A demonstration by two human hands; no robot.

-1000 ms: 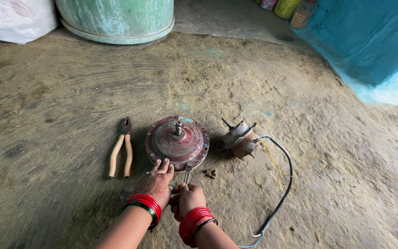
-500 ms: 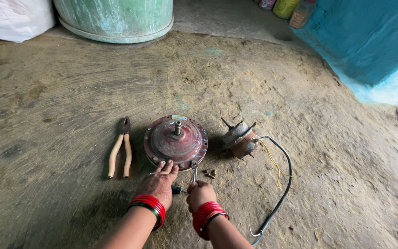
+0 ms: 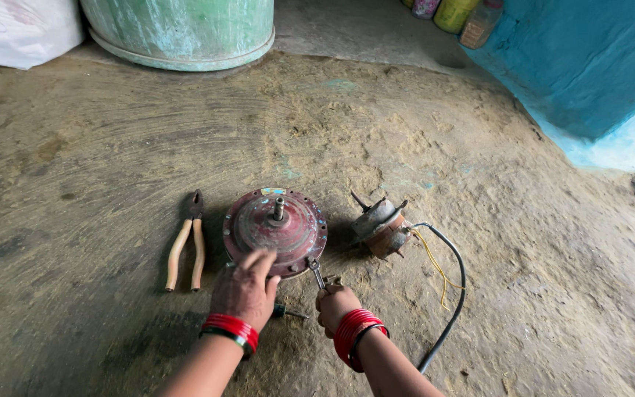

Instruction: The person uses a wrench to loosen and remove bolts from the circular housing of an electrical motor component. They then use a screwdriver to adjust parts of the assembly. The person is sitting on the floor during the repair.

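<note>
A round, dark red metal fan-motor cover (image 3: pixel 277 228) with a short shaft in its middle lies on the earthen floor. My left hand (image 3: pixel 245 288) rests flat on its near rim. My right hand (image 3: pixel 334 306) grips the handle of a small metal tool (image 3: pixel 317 273) whose tip meets the cover's lower right edge. A thin dark tool (image 3: pixel 286 312) lies on the ground between my wrists. Both wrists wear red bangles.
Pliers with tan handles (image 3: pixel 187 244) lie left of the cover. A small motor part (image 3: pixel 380 224) with yellow wires and a black cable (image 3: pixel 451 309) sits to the right. A large green drum (image 3: pixel 181 29) and white sack (image 3: pixel 16 29) stand far back; a blue wall (image 3: pixel 589 66) rises at right.
My right hand has shifted right and pulled back slightly, with the tool now at the cover's lower right edge. My left hand stays on the near rim.
</note>
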